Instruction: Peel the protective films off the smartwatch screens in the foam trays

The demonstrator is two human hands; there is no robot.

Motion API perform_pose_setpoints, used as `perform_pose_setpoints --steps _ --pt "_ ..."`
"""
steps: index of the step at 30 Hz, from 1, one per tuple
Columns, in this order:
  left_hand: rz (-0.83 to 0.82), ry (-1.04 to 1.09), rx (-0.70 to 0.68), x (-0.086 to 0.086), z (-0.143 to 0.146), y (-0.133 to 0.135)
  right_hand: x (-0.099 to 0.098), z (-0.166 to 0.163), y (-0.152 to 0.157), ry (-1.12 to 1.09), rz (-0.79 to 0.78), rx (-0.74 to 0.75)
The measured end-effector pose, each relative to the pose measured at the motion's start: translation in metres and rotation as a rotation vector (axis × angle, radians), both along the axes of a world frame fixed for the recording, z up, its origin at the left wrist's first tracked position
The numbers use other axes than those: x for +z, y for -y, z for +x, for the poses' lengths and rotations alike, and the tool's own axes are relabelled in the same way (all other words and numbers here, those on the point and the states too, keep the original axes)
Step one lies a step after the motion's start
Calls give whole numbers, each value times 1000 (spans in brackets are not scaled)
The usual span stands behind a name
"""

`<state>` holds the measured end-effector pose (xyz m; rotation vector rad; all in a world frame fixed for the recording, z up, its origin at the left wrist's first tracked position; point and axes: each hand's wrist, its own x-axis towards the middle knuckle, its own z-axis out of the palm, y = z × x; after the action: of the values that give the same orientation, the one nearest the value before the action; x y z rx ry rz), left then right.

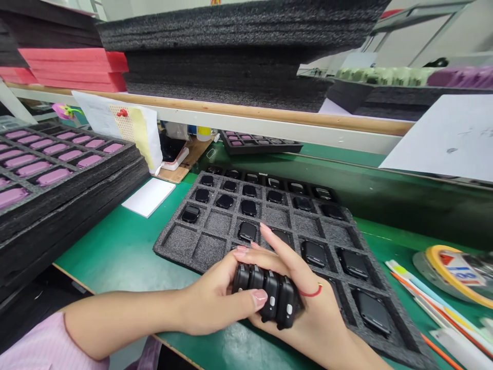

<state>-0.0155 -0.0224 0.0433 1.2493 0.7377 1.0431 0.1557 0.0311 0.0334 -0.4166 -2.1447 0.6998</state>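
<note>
A row of several black smartwatch cases (271,294), pressed side by side with small white buttons on their edges, is held between both hands over the near edge of a foam tray. My left hand (219,298) grips the row from the left, its thumb lying across the front. Cupped around the right and lower side is my right hand (308,293), with a red string at the base of its extended index finger. Beneath them, the dark grey foam tray (171,253) carries black smartwatch cases in many of its pockets, such as one watch case (372,311) at the right.
Stacked foam trays (127,177) with pink watch cases stand at left, beside a white paper pad (149,197). A tape roll (458,272) and pens (435,303) lie at right. A shelf (246,121) loaded with foam crosses above the green bench (115,252).
</note>
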Motion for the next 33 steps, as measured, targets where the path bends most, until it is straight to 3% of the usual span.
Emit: perform_pose_setpoints --steps 10,20,24,27,31,33 --pt "67 15 74 -2 4 -3 -1 -1 1 21 65 -17" --pt "-52 84 16 5 5 -9 4 0 0 127 157 5" --pt "-26 -35 165 4 2 -6 5 3 -1 177 215 53" --pt "74 -59 234 2 -2 -4 13 8 -2 91 43 12" --pt "288 -43 218 -1 -5 -3 18 12 -8 -216 -259 -128" --pt "372 -60 205 -3 -6 -3 15 11 -11 -262 -354 -185"
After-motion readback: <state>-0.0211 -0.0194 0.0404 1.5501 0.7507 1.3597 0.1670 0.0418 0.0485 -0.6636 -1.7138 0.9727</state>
